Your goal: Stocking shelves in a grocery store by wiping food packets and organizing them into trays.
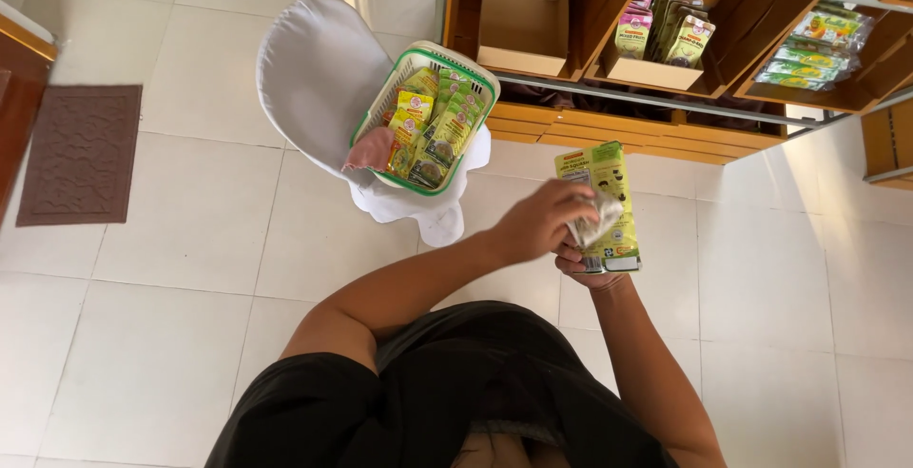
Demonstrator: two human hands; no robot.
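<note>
Black cloth of the person's shirt (pixel 456 401) fills the bottom of the view, closest to the camera. Two bare arms reach out from it over the floor.

Right hand (pixel 592 266) holds one green and yellow packet (pixel 609 192) from below, with its fingers closed around the bottom edge. Left hand (pixel 542 221) comes across the front of the packet, and its fingers are curled shut on a small crumpled white cloth (pixel 599 219) that presses on the packet. The packet stands nearly upright in the air, in front of the person's chest, well above the floor.

White floor tiles (pixel 162 240) cover the room. One dark red mat (pixel 81 152) lies on the floor at the left. One white chair (pixel 319 78) stands ahead of the person, and one green and white basket (pixel 430 55) sits on its seat. Many yellow and green packets (pixel 433 130) stand packed inside the basket, too many and too tight to count. One pink cloth (pixel 371 149) hangs at the near end of the basket.

Wooden shelves (pixel 609 126) run along the top right. One open cardboard box (pixel 523 21) sits in the left part. A second low box (pixel 647 73) beside it holds more packets standing in a row. More green packets (pixel 813 49) lie in a pile farther right.
</note>
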